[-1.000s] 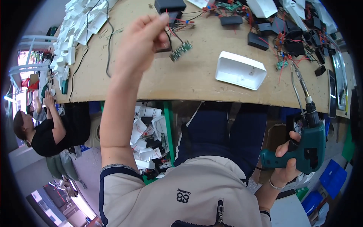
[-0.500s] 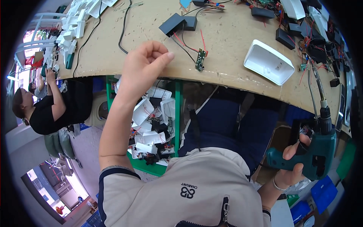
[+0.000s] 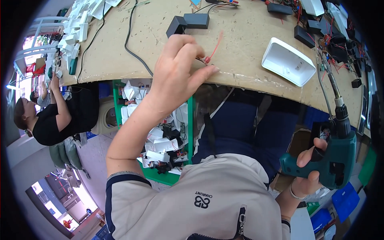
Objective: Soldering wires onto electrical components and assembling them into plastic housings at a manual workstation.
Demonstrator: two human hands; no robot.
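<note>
My left hand point(image 3: 178, 68) is closed at the near edge of the table, its fingers curled round a small circuit board that they mostly hide. A red part and thin red wire point(image 3: 218, 45) stick out past the fingertips. Just beyond the hand, two black rectangular boxes point(image 3: 196, 21) touch at an angle. Low on the right, my right hand point(image 3: 309, 168) grips a teal soldering gun point(image 3: 343, 160). Its long metal tip point(image 3: 333, 80) points up over the table's right part.
An open white plastic case point(image 3: 289, 62) lies on the brown tabletop point(image 3: 240, 48). Black boxes, boards and tangled wires point(image 3: 336, 52) crowd the right side. White casings point(image 3: 80, 30) pile up at far left, near a black cable point(image 3: 129, 36). Under the table stands a filled green-framed bin point(image 3: 164, 176). A person point(image 3: 50, 116) works at left.
My left hand has moved right and closed over the circuit board, which was lying in plain sight. One black box has turned. The soldering gun stays in my right hand.
</note>
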